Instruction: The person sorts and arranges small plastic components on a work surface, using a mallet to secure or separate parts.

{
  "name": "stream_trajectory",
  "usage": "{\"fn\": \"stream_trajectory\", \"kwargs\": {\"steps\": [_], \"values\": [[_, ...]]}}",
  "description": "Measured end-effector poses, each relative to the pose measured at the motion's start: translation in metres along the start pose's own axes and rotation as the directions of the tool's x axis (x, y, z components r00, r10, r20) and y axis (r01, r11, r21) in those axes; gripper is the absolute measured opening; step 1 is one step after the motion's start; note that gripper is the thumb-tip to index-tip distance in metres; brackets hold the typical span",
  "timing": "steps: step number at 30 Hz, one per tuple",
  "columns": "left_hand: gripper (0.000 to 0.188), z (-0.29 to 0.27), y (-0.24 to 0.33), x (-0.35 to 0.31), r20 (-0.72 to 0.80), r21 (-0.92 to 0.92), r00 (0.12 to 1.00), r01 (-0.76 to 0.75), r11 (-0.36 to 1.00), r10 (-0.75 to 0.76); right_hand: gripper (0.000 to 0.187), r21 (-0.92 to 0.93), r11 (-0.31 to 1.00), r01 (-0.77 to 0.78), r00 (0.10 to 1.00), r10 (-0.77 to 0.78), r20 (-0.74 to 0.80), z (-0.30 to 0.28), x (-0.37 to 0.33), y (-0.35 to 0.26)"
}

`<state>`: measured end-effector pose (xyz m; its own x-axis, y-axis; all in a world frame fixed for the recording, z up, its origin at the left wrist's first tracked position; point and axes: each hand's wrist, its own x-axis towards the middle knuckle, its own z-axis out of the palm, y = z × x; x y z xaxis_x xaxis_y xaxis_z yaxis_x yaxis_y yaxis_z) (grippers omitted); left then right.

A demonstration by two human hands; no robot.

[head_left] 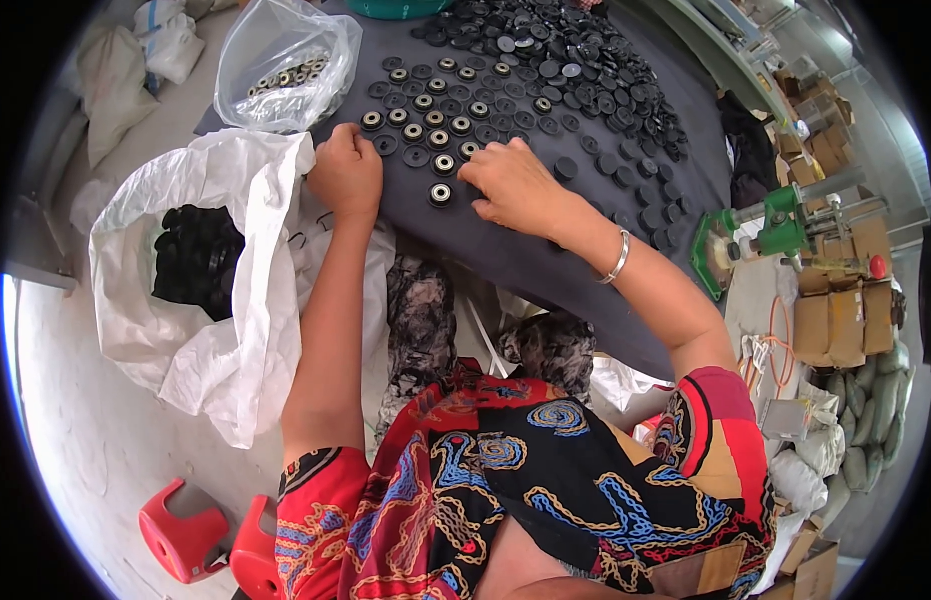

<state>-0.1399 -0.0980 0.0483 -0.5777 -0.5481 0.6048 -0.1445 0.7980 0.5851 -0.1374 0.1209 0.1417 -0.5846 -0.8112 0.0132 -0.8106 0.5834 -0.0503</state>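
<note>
Red plastic stools [186, 530]: standing on the pale floor, nearest the person. White woven sack [236, 300]: lying open at the left, showing black parts inside. Left hand [346, 172]: resting at the near edge of the dark cloth [546, 270], fingers curled together; whether they are pinching anything cannot be told. Right hand [514, 185]: lying just beside it, fingers spread slightly apart, fingertips touching the black discs [431, 125] set out in rows. Clear plastic bag [286, 70]: sitting beyond, holding metal bearings. Loose disc heap [576, 60]: lying farthest.
</note>
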Motion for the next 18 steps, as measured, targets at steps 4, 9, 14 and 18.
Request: {"fn": "stream_trajectory", "kwargs": {"steps": [4, 9, 14, 18], "values": [[0.008, -0.002, 0.000, 0.000, 0.017, 0.037, 1.000, 0.012, 0.999, -0.013, 0.021, -0.213, 0.976, 0.052, 0.989, -0.020, 0.149, -0.003, 0.009, -0.003], [0.008, -0.004, 0.003, 0.000, 0.006, -0.020, 1.000, 0.005, 1.000, -0.005, 0.030, 0.139, 0.989, 0.059, 0.991, -0.041, -0.129, 0.002, 0.011, -0.005], [0.012, -0.003, 0.000, 0.001, 0.017, -0.006, 1.000, 0.011, 1.000, -0.010, 0.025, 0.237, 0.971, 0.018, 0.994, 0.009, -0.111, 0.013, 0.019, -0.015], [0.009, 0.000, 0.001, 0.000, -0.014, -0.001, 1.000, 0.004, 1.000, -0.004, 0.020, 0.126, 0.991, 0.033, 0.993, -0.019, -0.114, 0.016, 0.021, -0.018]]}}
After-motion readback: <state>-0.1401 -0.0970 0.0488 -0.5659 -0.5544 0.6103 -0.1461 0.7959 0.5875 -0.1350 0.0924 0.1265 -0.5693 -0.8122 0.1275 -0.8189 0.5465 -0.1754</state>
